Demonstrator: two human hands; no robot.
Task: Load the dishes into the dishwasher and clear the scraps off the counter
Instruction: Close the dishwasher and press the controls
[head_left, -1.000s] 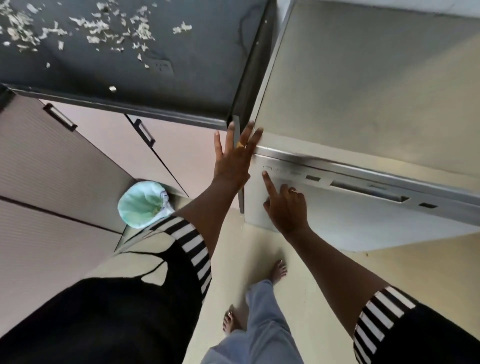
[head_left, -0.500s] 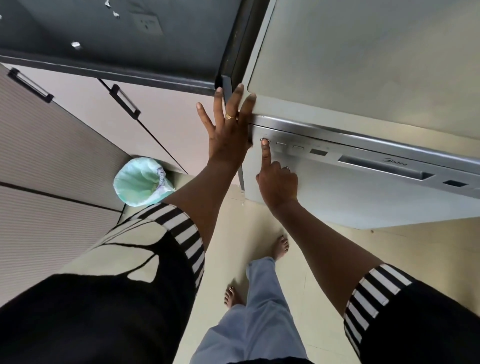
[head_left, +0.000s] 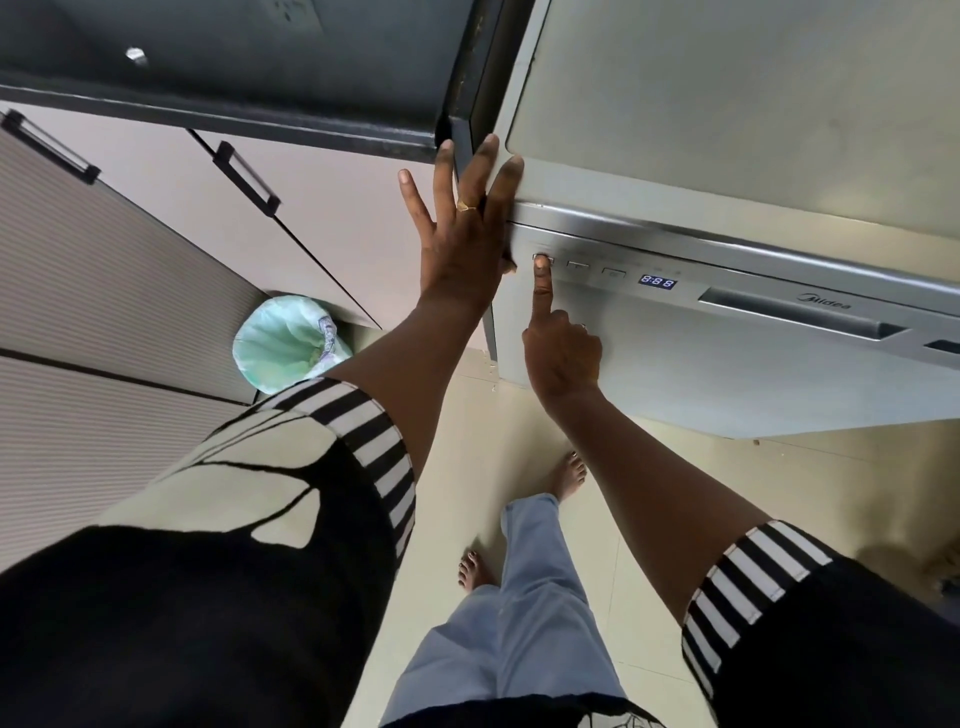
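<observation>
The silver dishwasher (head_left: 727, 374) stands with its door closed, right of the dark counter (head_left: 234, 62). My left hand (head_left: 462, 244) lies flat with spread, straight fingers against the dishwasher's top left corner. My right hand (head_left: 561, 348) points with its index finger straight and the other fingers curled; the fingertip presses the leftmost button (head_left: 543, 258) of the control strip. The blue display (head_left: 657, 282) is lit and reads 8:88. One pale scrap (head_left: 136, 54) shows on the counter. No dishes are in view.
A bin lined with a pale green bag (head_left: 285, 338) stands on the floor by the beige cabinets, which carry black handles (head_left: 244, 179). The dishwasher's recessed handle (head_left: 795, 317) lies right of the display. My bare feet stand on the cream floor (head_left: 519, 441).
My right index finger has risen onto the leftmost button, and the display has lit up. My left hand stays on the corner. The view has tilted down, hiding most counter scraps.
</observation>
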